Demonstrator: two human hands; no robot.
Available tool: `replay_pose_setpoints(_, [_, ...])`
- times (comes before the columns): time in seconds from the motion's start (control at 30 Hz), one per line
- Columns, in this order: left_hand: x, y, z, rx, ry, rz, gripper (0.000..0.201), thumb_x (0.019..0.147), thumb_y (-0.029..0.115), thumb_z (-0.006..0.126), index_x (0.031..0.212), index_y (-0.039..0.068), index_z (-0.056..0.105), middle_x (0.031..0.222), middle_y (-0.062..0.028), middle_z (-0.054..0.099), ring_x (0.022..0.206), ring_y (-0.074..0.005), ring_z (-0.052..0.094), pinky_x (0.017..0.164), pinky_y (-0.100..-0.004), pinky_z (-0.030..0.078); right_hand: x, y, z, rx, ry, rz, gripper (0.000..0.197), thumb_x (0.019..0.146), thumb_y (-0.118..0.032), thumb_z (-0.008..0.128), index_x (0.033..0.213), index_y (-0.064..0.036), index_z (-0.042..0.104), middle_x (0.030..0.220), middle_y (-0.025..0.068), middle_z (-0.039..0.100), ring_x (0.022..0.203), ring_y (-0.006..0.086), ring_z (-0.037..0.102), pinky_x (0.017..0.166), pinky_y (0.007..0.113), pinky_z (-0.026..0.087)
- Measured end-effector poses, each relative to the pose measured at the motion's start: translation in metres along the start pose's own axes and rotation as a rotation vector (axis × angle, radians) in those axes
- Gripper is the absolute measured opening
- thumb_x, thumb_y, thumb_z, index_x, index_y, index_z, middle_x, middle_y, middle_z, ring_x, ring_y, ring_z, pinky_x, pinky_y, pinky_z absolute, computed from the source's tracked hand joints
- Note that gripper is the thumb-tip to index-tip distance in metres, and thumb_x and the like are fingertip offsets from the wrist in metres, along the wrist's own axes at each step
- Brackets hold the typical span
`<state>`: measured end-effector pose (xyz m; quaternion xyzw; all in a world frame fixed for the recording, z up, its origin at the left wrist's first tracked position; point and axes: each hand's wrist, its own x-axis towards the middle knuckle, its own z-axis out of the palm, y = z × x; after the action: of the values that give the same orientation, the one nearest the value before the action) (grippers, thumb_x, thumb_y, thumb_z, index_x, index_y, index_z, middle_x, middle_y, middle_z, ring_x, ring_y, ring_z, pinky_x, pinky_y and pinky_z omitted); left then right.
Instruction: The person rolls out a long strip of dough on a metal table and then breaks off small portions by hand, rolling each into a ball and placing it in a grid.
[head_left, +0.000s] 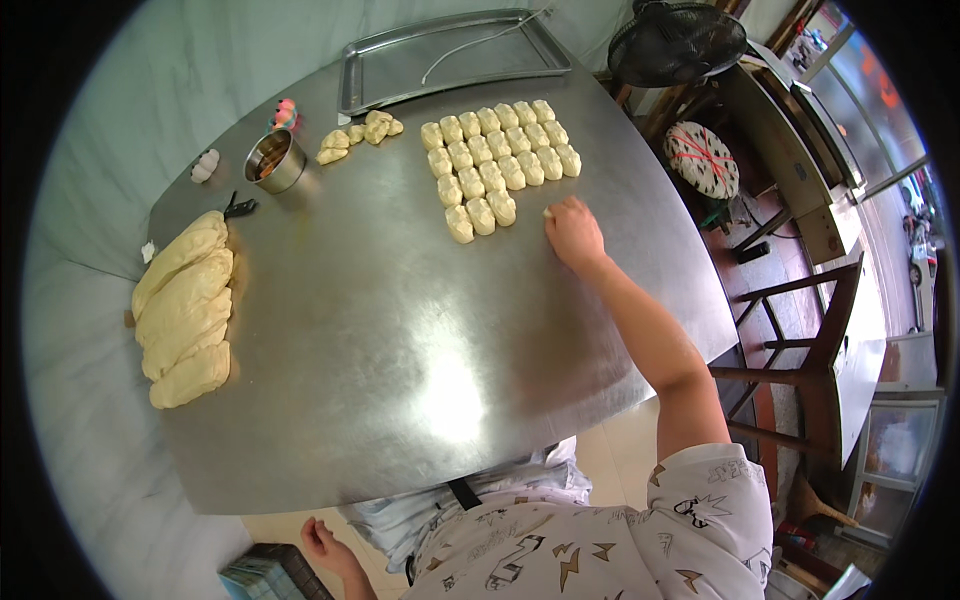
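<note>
My right hand (575,235) rests on the steel table, its fingers closed round a small dough piece (547,213) of which only a pale edge shows. Just beyond it, rows of small shaped dough pieces (495,150) stand close together; the nearest row is the shortest. My left hand (328,547) hangs below the table's near edge, away from the dough, with loosely bent fingers apart and nothing visible in it. On the left side of the table lie several thick rolls of dough (188,310) side by side. Irregular dough scraps (375,128) sit left of the rows.
A metal tray (455,92) with a pale cord across it lies at the table's far edge. A steel pot (285,172), a black-handled tool (240,206) and a colourful small figure (285,112) stand far left. A fan (675,45), a round stool (702,160) and a wooden chair (835,330) are right.
</note>
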<state>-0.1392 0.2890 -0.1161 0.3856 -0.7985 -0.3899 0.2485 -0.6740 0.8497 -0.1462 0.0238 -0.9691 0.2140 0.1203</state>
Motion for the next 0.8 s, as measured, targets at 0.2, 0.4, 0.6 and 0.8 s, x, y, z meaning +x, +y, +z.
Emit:
replay_pose_setpoints(0.2, [-0.047,-0.095,-0.054,0.282,-0.137,-0.135,0.011,0.098,0.007,0.072,0.105,-0.001,0.071,0.093,-0.005,0.068,0.083,-0.0137,0.062,0.074,-0.0302,0.049,0.036,0.011,-0.006,0.08,0.13,0.023,0.024,0.097,-0.015,0.063,0.112,-0.0041,0.079,0.117,0.0175,0.073,0.114,0.0376,0.068,0.103,0.048,0.055])
replay_pose_setpoints(0.4, [-0.07,-0.011,-0.068,0.183,-0.595,-0.017,0.031,0.107,0.033,0.073,0.119,0.004,0.075,0.119,-0.0145,0.074,0.096,-0.0314,0.072,0.085,-0.046,0.059,0.015,-0.012,-0.005,0.016,-0.119,-0.113,0.028,0.096,-0.012,0.062,0.116,-0.0065,0.079,0.124,0.0179,0.07,0.121,0.0377,0.065,0.105,0.048,0.054])
replay_pose_setpoints(0.6, [-0.074,-0.017,-0.061,0.11,-0.803,-0.055,0.031,0.108,0.031,0.07,0.102,0.0,0.073,0.101,-0.0119,0.074,0.091,-0.0299,0.07,0.082,-0.0411,0.056,-0.041,0.035,-0.08,0.195,-0.031,0.082,0.028,0.094,-0.013,0.066,0.117,-0.0061,0.08,0.122,0.02,0.074,0.113,0.0408,0.071,0.098,0.047,0.057])
replay_pose_setpoints(0.8, [-0.067,0.009,-0.062,0.019,-0.862,-0.278,0.026,0.104,0.024,0.071,0.101,-0.003,0.073,0.097,-0.0112,0.073,0.09,-0.0252,0.068,0.085,-0.0384,0.054,-0.092,0.135,-0.111,-0.06,0.161,0.249,0.025,0.095,-0.011,0.065,0.113,-0.0039,0.081,0.116,0.02,0.075,0.103,0.0404,0.072,0.093,0.047,0.058])
